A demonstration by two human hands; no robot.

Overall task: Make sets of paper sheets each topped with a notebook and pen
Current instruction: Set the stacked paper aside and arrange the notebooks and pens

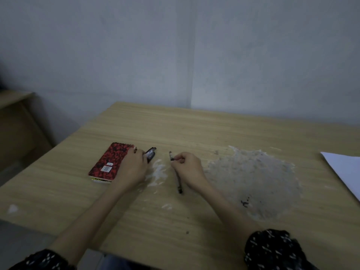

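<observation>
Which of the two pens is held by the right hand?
The thin dark pen, pinched by the right hand. The thicker black marker lies beside the red notebook, under the left hand.

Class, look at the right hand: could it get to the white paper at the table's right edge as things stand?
Probably yes: bare table lies between the right hand and the paper, though that hand already holds a pen.

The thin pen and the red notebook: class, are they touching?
Apart. The head view shows the thin pen, pinched by the right hand, separated from the red notebook by the left hand and bare table.
</observation>
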